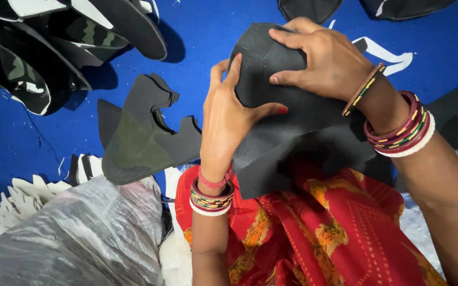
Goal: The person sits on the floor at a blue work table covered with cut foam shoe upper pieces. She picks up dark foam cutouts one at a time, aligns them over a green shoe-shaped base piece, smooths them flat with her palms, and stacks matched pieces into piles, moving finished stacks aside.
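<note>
Both my hands grip one black textured fabric piece (292, 132), a curved shoe-upper shape held above my lap. My left hand (229, 116) clasps its left edge, thumb on the front. My right hand (322, 55) presses down over its rounded top, fingers spread across it. Bangles ring both wrists. The lower part of the piece hangs against red and yellow patterned cloth (319, 233) over my lap.
A stack of black cut shoe-upper pieces (139, 132) lies on the blue mat (17, 143) to the left. Black, white and camouflage pieces (54, 47) pile at the top left. A clear plastic sheet (75, 238) covers the lower left, with white cut shapes (22, 198) beside it.
</note>
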